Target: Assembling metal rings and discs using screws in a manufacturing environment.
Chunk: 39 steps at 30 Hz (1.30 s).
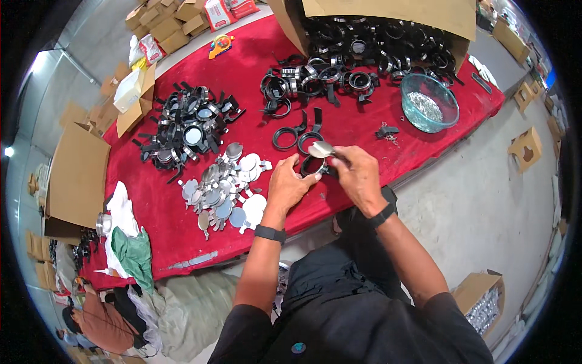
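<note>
Left hand (290, 182) grasping black ring (312, 165), right hand (357, 173) pinching silver disc (321, 148), near worktop (182, 224) front edge. Bare red cloth just left of hands. Open cardboard box (388, 15) at far edge; glass bowl (429, 103) at right.

shirt (357, 315): black, short sleeves, small round teal badge at 6 o'clock | left wrist: black band (270, 233) | right wrist: black band (383, 214) | forearms bare

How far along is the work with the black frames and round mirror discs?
Done: a pile of black ring frames fitted with mirrors. In hand: the left hand steadies one black ring frame while the right hand sets a round silver mirror disc on it. Left: loose mirror discs and many empty black frames.
</note>
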Tool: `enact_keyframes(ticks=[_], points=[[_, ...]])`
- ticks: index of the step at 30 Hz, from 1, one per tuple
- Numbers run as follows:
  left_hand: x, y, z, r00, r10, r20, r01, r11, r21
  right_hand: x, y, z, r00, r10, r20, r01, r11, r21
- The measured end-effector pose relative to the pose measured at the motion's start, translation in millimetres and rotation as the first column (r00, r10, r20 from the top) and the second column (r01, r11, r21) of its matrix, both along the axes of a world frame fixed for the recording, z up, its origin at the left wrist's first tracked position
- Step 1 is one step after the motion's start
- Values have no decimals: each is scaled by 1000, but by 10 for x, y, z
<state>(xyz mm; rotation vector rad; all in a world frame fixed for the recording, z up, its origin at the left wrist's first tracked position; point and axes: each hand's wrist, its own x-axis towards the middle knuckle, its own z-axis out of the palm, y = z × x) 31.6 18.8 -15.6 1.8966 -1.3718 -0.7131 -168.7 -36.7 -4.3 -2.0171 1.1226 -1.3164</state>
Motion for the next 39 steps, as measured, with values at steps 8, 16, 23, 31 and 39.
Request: enact_keyframes(ticks=[8,16,23,31,39], points=[[-106,-65,-126,1000,17,-6,-17,972,-233,175,64,-19,971,-11,-241,-26,988,-150],[-143,-80,-148,994,42,-98,-56,988,-146,208,128,41,944,-40,-329,-26,980,-195],[-221,-83,-156,997,67,-42,-73,983,-169,206,104,-30,957,-81,-279,10,970,-244],[-261,-64,-71,995,84,-62,-93,982,-166,197,70,-70,964,-96,-247,34,969,-245],[-255,-64,-53,996,80,-42,-85,988,-128,194,86,-37,969,-66,-237,15,977,-211]])
